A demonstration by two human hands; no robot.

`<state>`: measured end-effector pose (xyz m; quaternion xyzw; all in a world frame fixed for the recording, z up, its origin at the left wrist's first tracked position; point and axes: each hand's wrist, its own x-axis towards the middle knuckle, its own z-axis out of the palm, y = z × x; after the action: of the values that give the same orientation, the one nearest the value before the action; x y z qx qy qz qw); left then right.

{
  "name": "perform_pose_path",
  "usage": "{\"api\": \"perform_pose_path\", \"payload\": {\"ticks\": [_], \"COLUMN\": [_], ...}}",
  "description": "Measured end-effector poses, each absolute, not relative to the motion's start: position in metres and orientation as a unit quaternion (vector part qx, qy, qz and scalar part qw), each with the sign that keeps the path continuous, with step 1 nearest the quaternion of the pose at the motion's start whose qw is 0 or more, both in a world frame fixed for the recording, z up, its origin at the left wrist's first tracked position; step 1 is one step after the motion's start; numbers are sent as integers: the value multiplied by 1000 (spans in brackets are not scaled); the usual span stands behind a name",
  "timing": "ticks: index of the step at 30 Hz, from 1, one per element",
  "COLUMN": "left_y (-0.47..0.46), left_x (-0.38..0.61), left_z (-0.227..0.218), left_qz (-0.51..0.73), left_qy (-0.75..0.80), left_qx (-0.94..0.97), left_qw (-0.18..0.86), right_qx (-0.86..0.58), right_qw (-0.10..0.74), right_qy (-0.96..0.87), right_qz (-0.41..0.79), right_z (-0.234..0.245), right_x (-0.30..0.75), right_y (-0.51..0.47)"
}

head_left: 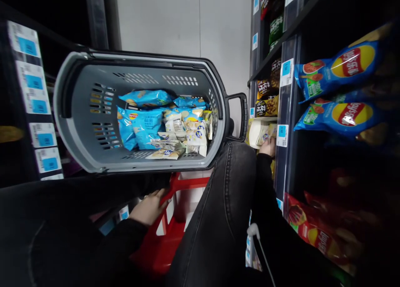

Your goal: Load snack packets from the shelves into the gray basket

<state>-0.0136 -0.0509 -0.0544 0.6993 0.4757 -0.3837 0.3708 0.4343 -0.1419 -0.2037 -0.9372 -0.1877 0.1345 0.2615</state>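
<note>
Right hand (pixel 267 147): closed on a pale packet (pixel 258 132) at the shelf (pixel 285 107) edge.
Left hand (pixel 149 206): open, fingers resting on the red crate (pixel 175 232).
Grey basket (pixel 78 112): beyond the left hand, holding chip bags (pixel 142 126).

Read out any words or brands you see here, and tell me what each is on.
"Lay's", upside down: lower blue chip bag on the right shelf.
"Lay's", tilted: red chip bag below.
Upper blue chip bag: logo too blurred.
Price tags and basket packets: too small to read.
</note>
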Motion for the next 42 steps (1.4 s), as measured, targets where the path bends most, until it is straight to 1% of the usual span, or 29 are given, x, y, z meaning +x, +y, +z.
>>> {"api": "perform_pose_path", "payload": {"ticks": [3,6,8,10,12,14,15,17,19,21,23,26,28,29,31,33,34,35,37,40,42], "left_y": [-48,-44,-41,-38,-35,-32,-31,-28,-25,-25,-26,-28,-29,-29,-28,-27,-27,-26,-25,-26,-27], "left_x": [-10,-6,-4,-1,4,10,13,17,18,15,9,2,-1,-1,0,1,2,2,2,3,4], "left_z": [-53,-49,-46,-40,-32,-21,-15,0,17,34,48,61,64,64,64,63,64,64,65,62,57], "left_qz": [-357,-307,-262,-212,-156,-94,-60,14,81,125,153,169,183,196,227,251,257,262,279,309,302], "left_qy": [475,478,483,490,496,497,493,459,382,288,233,221,237,250,280,305,313,318,324,335,336], "left_qx": [712,724,728,721,697,640,594,474,349,274,260,307,342,355,377,403,419,438,482,526,528], "left_qw": [374,391,410,441,494,579,633,751,851,909,924,910,891,879,853,826,813,799,765,718,719], "right_qx": [-944,-914,-883,-851,-819,-782,-762,-720,-674,-625,-587,-585,-613,-628,-633,-588,-558,-536,-523,-558,-577], "right_qw": [222,197,201,221,261,317,345,389,415,423,410,377,391,426,542,641,663,665,633,585,581], "right_qy": [-229,-355,-421,-459,-469,-478,-490,-534,-595,-654,-697,-705,-659,-613,-477,-335,-286,-259,-248,-250,-239], "right_qz": [84,17,-49,-126,-203,-243,-245,-215,-141,-48,37,139,194,219,278,363,408,452,514,533,522], "right_z": [-174,-134,-102,-63,-20,24,44,79,105,121,129,125,114,107,92,76,70,65,58,53,51], "right_x": [399,366,349,339,331,320,313,292,267,242,222,204,197,194,189,184,181,179,175,172,173], "right_y": [-162,-183,-193,-199,-198,-192,-187,-176,-165,-156,-150,-143,-139,-137,-132,-129,-129,-128,-128,-128,-128]}}
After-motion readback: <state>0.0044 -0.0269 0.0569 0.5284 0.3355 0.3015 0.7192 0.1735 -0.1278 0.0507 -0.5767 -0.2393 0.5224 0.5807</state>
